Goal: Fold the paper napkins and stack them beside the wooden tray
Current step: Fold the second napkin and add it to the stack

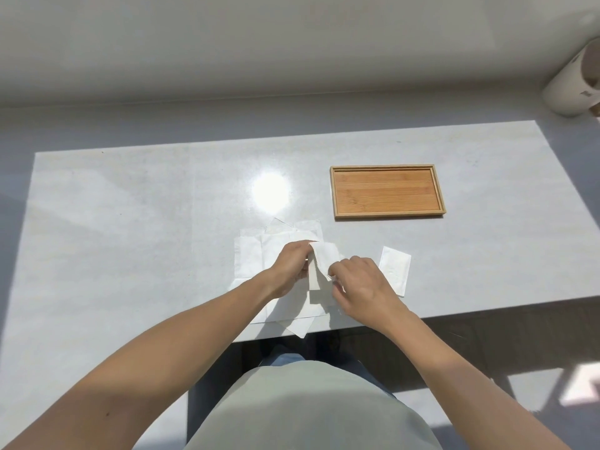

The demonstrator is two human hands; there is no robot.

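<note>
A white paper napkin [319, 266] is held up between both hands above the table's near edge, partly folded over. My left hand [290, 269] pinches its upper left corner. My right hand [363, 284] grips its right side. Beneath them lies a loose pile of unfolded white napkins [256, 254], overlapping each other. One folded napkin [394, 274] rests flat to the right of my right hand. The empty wooden tray [388, 216] sits farther back and to the right, apart from the napkins.
The pale table [130, 222] ends close to my body; its near edge runs under the napkin pile. A white cylindrical object [571, 89] stands at the far right, off the table. Bright glare marks the tabletop left of the tray.
</note>
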